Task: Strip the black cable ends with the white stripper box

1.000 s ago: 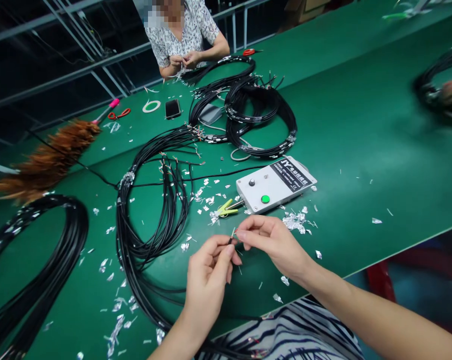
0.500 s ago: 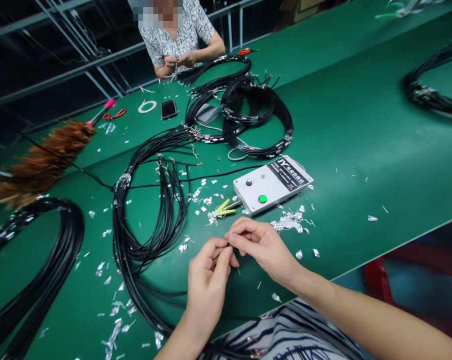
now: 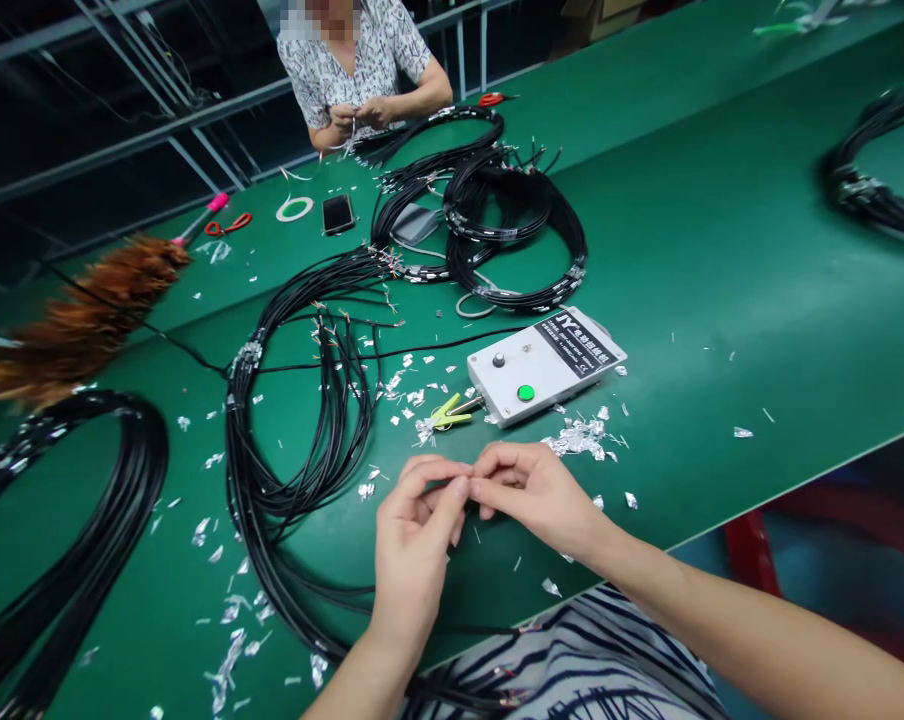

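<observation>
My left hand [image 3: 414, 540] and my right hand [image 3: 534, 500] meet at the fingertips over the table's near side. Both are closed in a pinch, thumb against finger; whatever lies between the tips is too small and covered to make out. Just beyond them sits a grey-white control box [image 3: 546, 365] with a green button and a dial. A yellow-green clip [image 3: 448, 413] sticks out of its near left end. To the left lies a bundle of black cables [image 3: 261, 490] with stripped wire ends, running behind my left wrist to cable ends [image 3: 489, 690] on my lap.
Foil scraps [image 3: 578, 438] litter the green table [image 3: 707, 270]. More cable coils [image 3: 572, 230] lie farther back, and another bundle [image 3: 133, 440] at left. A phone [image 3: 338, 213], tape roll [image 3: 294, 208], red-handled scissors [image 3: 228, 224] and brown duster [image 3: 114, 300] are there. A co-worker [image 3: 362, 70] sits opposite.
My fingertips have shifted slightly and pressed closer together; a small dark piece seen between them before is now hidden. The box, clip and cables stay where they were.
</observation>
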Motion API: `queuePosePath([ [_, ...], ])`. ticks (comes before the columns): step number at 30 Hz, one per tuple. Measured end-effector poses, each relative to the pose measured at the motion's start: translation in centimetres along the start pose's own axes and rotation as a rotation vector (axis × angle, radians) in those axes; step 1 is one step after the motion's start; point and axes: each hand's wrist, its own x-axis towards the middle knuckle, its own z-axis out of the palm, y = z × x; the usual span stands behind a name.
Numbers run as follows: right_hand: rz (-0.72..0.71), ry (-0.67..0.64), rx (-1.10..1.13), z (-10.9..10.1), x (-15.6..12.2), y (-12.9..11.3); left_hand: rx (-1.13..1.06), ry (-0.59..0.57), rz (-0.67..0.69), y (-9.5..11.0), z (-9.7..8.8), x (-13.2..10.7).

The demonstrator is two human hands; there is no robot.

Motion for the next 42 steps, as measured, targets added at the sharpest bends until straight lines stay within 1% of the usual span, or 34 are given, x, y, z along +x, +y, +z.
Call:
queuePosePath([
  [2, -0.068, -0.011, -0.097, 0.0, -0.1, -0.2, 0.014, 0.096, 0.012, -0.6, 0.0, -0.1],
  [4, -0.164, -0.008, -0.259, -0.1, -0.3, -0.3, 0.154, 0.133, 0.105, -0.9, -0.3, -0.3],
  [7, -0.322, 0.000, -0.565, -0.2, -0.4, -0.5, 0.475, 0.080, 0.332, -1.0, -0.8, -0.7],
  [8, -0.364, -0.008, -0.657, -0.4, -0.4, -0.5, 0.551, 0.048, 0.382, -1.0, -1.0, -0.7],
  [9, -0.402, -0.026, -0.741, -0.6, -0.4, -0.5, 0.598, 0.016, 0.392, -1.0, -1.3, -0.7],
  [10, -0.438, -0.048, -0.818, -0.8, -0.4, -0.5, 0.616, -0.004, 0.364, -1.0, -1.5, -0.7],
  [12, -0.511, -0.069, -0.964, -1.3, -0.2, -0.6, 0.580, -0.019, 0.234, -1.0, -1.8, -0.5],
  [15, -0.635, -0.051, -1.187, -1.8, 0.0, -1.0, 0.413, -0.027, 0.025, -1.0, -2.1, 0.1],
  [17, -0.729, -0.067, -1.331, -1.7, 0.3, -1.3, 0.323, -0.052, -0.043, -0.9, -2.2, 0.5],
  [19, -0.823, -0.109, -1.441, -1.4, 0.7, -1.4, 0.313, -0.096, -0.058, -0.9, -2.3, 0.8],
  [20, -0.866, -0.133, -1.477, -1.2, 0.9, -1.4, 0.349, -0.123, -0.039, -0.9, -2.4, 0.8],
  [22, -0.928, -0.172, -1.511, -0.9, 1.2, -1.2, 0.498, -0.166, 0.078, -0.9, -2.7, 0.7],
  [24, -0.943, -0.198, -1.515, -0.9, 1.4, -1.1, 0.696, -0.195, 0.278, -1.1, -3.1, 0.5],
  [26, -0.917, -0.213, -1.513, -1.0, 1.4, -1.1, 0.843, -0.204, 0.473, -1.4, -3.6, 0.4],
  [27, -0.903, -0.210, -1.512, -1.2, 1.5, -1.3, 0.870, -0.200, 0.532, -1.5, -3.8, 0.5],
  [28, -0.896, -0.199, -1.515, -1.3, 1.7, -1.6, 0.870, -0.185, 0.552, -1.6, -4.1, 0.8],
  [29, -0.897, -0.174, -1.527, -1.5, 1.9, -2.0, 0.845, -0.158, 0.532, -1.6, -4.4, 1.1],
  [30, -0.901, -0.140, -1.549, -1.7, 2.3, -2.4, 0.801, -0.125, 0.476, -1.6, -4.6, 1.6],
  [32, -0.907, -0.064, -1.632, -2.0, 3.3, -3.4, 0.680, -0.066, 0.315, -1.5, -4.9, 2.7],
  [34, -0.885, -0.034, -1.736, -2.0, 4.6, -4.1, 0.563, -0.037, 0.184, -1.4, -5.1, 3.9],
  [35, -0.861, -0.041, -1.786, -2.0, 5.3, -4.3, 0.516, -0.033, 0.146, -1.4, -5.1, 4.3],
  [39, -0.753, -0.113, -1.926, -1.5, 7.0, -4.3, 0.437, -0.033, 0.077, -1.8, -4.7, 5.7],
  [42, -0.727, -0.136, -1.951, -1.4, 7.4, -4.1, 0.436, -0.025, 0.053, -2.2, -4.4, 6.2],
])
